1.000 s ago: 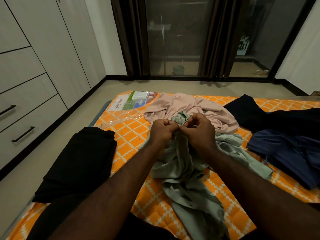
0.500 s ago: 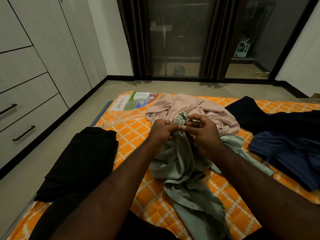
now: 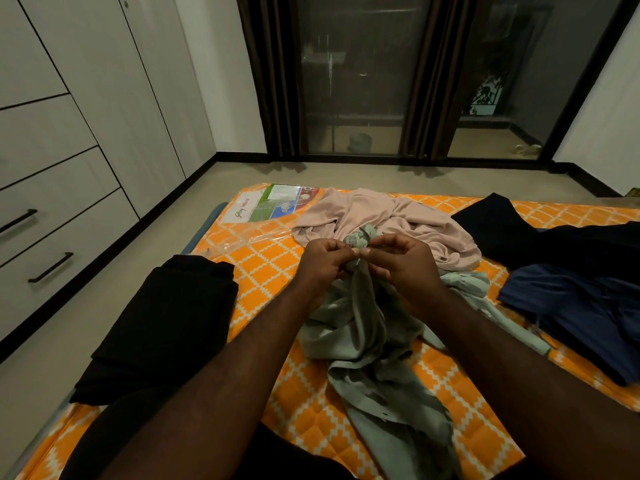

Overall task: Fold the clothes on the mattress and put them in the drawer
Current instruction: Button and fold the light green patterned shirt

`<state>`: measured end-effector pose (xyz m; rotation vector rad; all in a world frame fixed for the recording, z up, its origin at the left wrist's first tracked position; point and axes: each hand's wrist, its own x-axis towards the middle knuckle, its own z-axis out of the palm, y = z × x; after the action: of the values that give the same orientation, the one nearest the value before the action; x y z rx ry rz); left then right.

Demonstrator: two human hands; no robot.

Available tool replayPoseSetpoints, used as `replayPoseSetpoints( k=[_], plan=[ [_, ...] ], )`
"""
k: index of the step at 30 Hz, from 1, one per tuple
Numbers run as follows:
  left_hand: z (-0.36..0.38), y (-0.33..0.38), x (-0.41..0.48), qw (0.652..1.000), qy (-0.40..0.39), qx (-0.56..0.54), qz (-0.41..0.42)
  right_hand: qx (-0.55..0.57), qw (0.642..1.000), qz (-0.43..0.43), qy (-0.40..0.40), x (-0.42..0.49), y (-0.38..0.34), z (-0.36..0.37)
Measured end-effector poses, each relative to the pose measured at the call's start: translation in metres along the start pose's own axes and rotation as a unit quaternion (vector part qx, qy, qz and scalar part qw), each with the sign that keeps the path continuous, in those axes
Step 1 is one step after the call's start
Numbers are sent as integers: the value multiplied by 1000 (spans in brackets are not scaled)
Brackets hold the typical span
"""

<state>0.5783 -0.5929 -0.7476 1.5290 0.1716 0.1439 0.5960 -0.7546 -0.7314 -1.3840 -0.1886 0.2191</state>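
bedroom: mattress (image 3: pixel 263 258), wardrobe drawers (image 3: pixel 52 244)

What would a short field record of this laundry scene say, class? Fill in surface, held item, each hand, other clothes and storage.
Surface: orange quilted mattress with white lattice pattern
Held item: crumpled pale green fabric shirt, one bunched end raised, the rest lying on the mattress
Left hand: pinches the bunched end
Right hand: pinches the same end, close beside the left
Other clothes: crumpled pink top behind; folded black garment at left; rumpled navy blue garment at right
Storage: white drawers with dark bar handles, closed
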Motion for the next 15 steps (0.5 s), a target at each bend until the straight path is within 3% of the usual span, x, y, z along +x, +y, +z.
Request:
replayPoseSetpoints(
  k=[7,15],
  plan=[
    [5,-1,-2,998,-18,52,-5,-103,992,-1,65,2,-1,-1],
    [14,-7,-5,997,-6,77,-30,-307,944,-55,109,8,8,0]
  ],
)
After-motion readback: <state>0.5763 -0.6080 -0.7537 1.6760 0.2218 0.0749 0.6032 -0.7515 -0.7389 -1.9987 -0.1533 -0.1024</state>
